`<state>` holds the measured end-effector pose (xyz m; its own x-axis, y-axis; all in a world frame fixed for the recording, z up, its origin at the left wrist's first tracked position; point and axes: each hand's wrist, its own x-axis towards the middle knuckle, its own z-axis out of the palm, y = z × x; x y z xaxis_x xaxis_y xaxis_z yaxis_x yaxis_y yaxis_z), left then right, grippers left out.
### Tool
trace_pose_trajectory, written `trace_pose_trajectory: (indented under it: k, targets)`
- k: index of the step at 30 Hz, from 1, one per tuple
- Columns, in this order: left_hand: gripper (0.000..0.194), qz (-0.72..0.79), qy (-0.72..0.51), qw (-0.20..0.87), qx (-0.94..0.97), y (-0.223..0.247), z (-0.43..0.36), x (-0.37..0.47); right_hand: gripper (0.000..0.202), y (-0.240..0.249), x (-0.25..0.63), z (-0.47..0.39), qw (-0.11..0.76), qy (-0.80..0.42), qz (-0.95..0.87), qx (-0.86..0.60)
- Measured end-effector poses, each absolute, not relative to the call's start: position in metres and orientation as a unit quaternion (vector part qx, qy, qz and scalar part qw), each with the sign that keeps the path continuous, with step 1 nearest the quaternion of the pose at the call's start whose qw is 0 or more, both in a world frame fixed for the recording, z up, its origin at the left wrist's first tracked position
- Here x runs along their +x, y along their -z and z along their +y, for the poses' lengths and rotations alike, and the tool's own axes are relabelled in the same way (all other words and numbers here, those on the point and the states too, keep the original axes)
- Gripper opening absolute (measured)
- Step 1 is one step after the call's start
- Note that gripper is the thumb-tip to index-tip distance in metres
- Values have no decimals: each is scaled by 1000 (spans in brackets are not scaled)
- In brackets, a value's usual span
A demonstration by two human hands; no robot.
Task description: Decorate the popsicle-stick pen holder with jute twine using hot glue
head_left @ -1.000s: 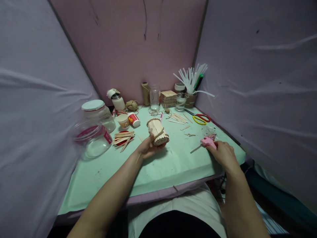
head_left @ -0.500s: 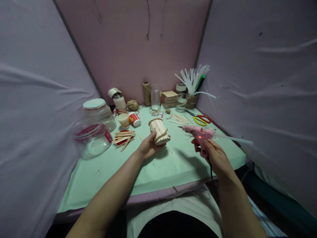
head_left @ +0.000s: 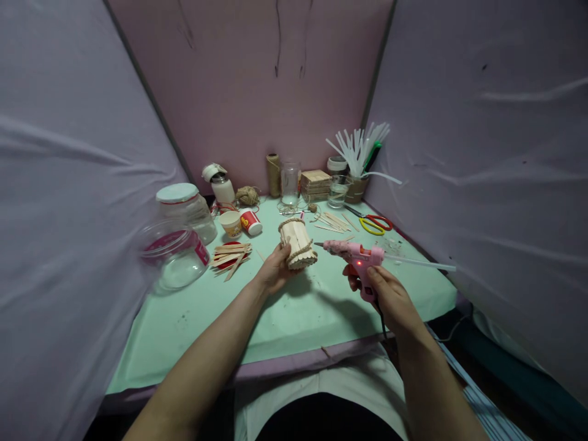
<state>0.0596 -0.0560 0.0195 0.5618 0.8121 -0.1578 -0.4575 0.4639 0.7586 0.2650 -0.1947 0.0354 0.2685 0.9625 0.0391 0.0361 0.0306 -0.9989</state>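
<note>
My left hand (head_left: 275, 267) is closed around a small cup-shaped piece made of popsicle sticks (head_left: 296, 237), with twine wound about both ends. It is held tilted above the table, its scalloped end toward me. In my right hand (head_left: 383, 291) is a pink hot glue gun (head_left: 361, 257), gripped by its handle. A red light glows on the gun, and a clear glue stick (head_left: 422, 263) juts from its back. The nozzle points left, close to the stick piece's right side; a small gap shows between them.
Popsicle sticks (head_left: 232, 257) lie on a red lid at left, beside paper cups (head_left: 250, 222) and clear jars (head_left: 184, 211). Scissors (head_left: 372, 223), a water glass (head_left: 337, 193), stacked wooden squares (head_left: 316, 184) and a pot of glue sticks (head_left: 356, 188) stand toward the back right.
My right hand has brought the glue gun left and slightly down, its nozzle now nearer the popsicle-stick piece. My left hand has hardly moved.
</note>
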Motion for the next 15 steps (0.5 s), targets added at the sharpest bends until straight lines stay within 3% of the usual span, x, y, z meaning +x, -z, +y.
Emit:
trace_pose_trajectory:
  k: [2, 5, 9, 12, 15]
  targets:
    - [55, 265, -386, 812, 348, -20, -57, 58, 47, -33, 270, -192, 540, -365, -474, -592]
    - [57, 269, -381, 810, 356, -23, -58, 56, 40, -24, 283, -181, 501, -193, -557, -634]
    - [59, 265, -386, 802, 372, -24, -58, 55, 33, 0, 305, -166, 349, 35, -597, -721]
    - [66, 244, -421, 786, 381, -23, -58, 57, 33, 15, 316, -162, 244, 69, -559, -789]
    - [72, 223, -434, 782, 387, -22, -58, 59, 35, 17, 317, -163, 210, 54, -529, -820]
